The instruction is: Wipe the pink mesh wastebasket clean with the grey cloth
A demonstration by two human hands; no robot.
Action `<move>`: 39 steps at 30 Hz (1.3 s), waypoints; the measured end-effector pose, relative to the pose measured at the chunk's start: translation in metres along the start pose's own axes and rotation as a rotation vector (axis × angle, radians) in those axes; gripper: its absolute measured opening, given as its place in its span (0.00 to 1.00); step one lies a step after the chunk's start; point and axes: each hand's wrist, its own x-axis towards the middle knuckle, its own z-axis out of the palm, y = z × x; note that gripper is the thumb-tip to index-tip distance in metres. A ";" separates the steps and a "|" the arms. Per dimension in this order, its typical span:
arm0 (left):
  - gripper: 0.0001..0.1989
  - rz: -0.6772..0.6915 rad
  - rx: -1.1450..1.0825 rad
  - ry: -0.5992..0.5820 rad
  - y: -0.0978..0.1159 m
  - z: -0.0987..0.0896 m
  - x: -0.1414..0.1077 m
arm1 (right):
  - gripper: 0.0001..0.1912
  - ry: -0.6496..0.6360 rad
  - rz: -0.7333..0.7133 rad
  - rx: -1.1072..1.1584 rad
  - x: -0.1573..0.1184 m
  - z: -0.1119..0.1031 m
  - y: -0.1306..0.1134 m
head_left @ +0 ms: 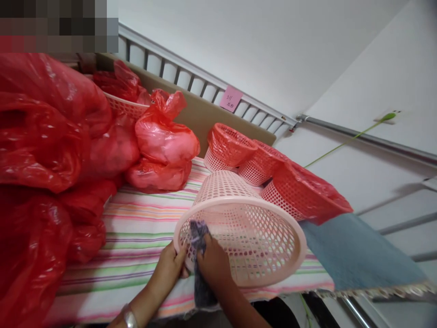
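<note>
A pale pink plastic basket (235, 202) with a mesh wall lies on its side on the striped sheet (146, 232), its wide mouth facing me. My left hand (173, 260) is closed on the left part of its rim, thumb inside and fingers outside. In my right hand (215, 262) is a dark grey cloth (201, 291), bunched at the top and hanging down below the fist. That hand is just inside the basket's mouth, close to the left wall. Whether the cloth touches the mesh I cannot tell.
Several filled red plastic bags (167, 141) are heaped at the left. Beyond the basket stand three baskets lined with red bags (232, 141). A metal rail (184, 75) with a pink note (231, 99) runs behind. Blue fabric (362, 255) lies at the right.
</note>
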 end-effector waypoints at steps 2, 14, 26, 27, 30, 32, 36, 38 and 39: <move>0.21 0.006 -0.001 0.005 -0.001 0.001 0.000 | 0.20 -0.038 -0.054 0.017 -0.028 0.001 0.001; 0.18 0.231 0.165 -0.024 0.031 -0.011 0.002 | 0.21 0.008 0.203 -0.016 0.113 -0.010 0.024; 0.21 -0.087 -0.003 -0.027 -0.001 0.010 -0.004 | 0.21 0.021 0.278 -0.004 0.141 -0.005 0.028; 0.22 -0.076 -0.008 -0.025 -0.002 0.011 -0.005 | 0.21 0.024 0.269 -0.011 0.132 -0.006 0.025; 0.23 -0.064 -0.040 -0.025 -0.001 0.012 -0.005 | 0.22 0.040 0.220 -0.038 0.091 -0.006 0.015; 0.24 -0.058 -0.048 -0.025 0.000 0.012 -0.005 | 0.22 0.044 0.141 -0.034 0.054 -0.005 0.009; 0.24 -0.035 -0.050 -0.016 0.002 0.013 -0.006 | 0.23 -0.014 -0.009 0.021 -0.017 0.000 0.004; 0.23 -0.028 -0.035 -0.024 0.001 0.013 -0.006 | 0.23 -0.045 -0.038 0.027 -0.034 0.001 0.006; 0.23 -0.028 -0.022 -0.021 0.001 0.013 -0.006 | 0.23 -0.052 -0.047 0.030 -0.035 0.001 0.007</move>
